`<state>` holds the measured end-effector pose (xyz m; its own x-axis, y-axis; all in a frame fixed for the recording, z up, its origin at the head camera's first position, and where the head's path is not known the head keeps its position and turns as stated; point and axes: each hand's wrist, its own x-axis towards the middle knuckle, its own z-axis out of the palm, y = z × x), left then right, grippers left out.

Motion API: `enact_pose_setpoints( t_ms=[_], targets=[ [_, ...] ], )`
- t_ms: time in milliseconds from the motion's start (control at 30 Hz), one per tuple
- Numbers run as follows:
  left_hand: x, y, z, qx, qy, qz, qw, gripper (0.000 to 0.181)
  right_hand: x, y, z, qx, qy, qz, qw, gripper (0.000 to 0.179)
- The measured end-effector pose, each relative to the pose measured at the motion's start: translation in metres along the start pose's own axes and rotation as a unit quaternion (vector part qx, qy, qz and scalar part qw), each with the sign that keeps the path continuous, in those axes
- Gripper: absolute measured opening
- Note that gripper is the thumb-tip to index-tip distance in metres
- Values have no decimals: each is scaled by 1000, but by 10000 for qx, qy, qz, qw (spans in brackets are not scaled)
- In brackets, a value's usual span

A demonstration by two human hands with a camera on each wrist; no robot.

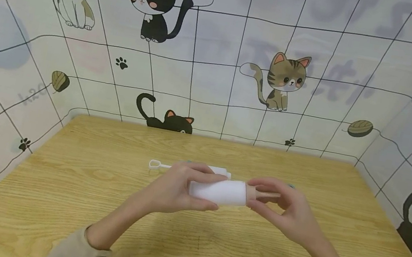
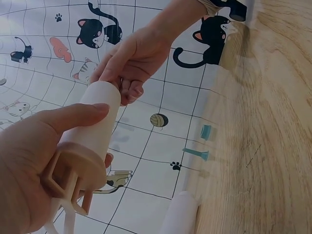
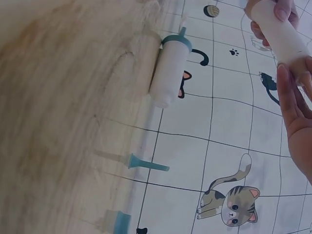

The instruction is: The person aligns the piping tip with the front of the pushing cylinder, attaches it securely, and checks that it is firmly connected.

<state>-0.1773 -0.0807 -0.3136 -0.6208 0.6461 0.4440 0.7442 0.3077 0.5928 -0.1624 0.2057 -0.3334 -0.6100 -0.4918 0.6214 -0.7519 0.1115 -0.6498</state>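
Observation:
A white syringe-like tube [image 1: 217, 191] with beige end fittings is held up above the table, lying nearly level between both hands. My left hand [image 1: 179, 188] grips its body, thumb along the near side. In the left wrist view, a beige open frame [image 2: 73, 170] forms the end by the left palm, with a white loop below it. Fingers and thumb of my right hand [image 1: 288, 212] pinch the beige fitting [image 1: 251, 192] at the other end, where a slim beige nozzle [image 1: 268, 194] points into the palm.
Behind the hands lies a second white tube [image 3: 170, 70] with a teal cap [image 3: 178, 41]. A white loop-ended rod [image 1: 157, 165] shows beyond the left hand. A teal funnel-shaped nozzle [image 3: 146, 162] and a teal ring [image 3: 122, 223] stand on the wooden table [image 1: 201, 247]. A cat-print backdrop [image 1: 214, 79] encloses it.

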Motion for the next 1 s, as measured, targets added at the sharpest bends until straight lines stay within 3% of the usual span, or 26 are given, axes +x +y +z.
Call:
enact_pose_setpoints(
  t_ms=[233, 400, 533, 733, 1000],
  targets=[
    [-2, 2, -2, -303, -98, -197, 9993, 53, 3, -1, -3, -397, 17, -921, 9950, 37],
    [-1, 3, -3, -426, -228, -208, 9986, 52, 3, 1, -3, -664, 58, -1244, 9900, 30],
    [-1, 4, -3, -504, -301, -220, 9980, 51, 3, 0, -2, -379, 33, -1367, 9899, 29],
    [-1, 6, -2, -531, -201, -92, 9983, 52, -1, -3, -2, -233, 132, -1059, 9940, 25],
    [-1, 4, 3, -131, 113, 171, 9997, 51, -4, -6, -2, -158, 257, 8, 9995, 28]
  ],
)
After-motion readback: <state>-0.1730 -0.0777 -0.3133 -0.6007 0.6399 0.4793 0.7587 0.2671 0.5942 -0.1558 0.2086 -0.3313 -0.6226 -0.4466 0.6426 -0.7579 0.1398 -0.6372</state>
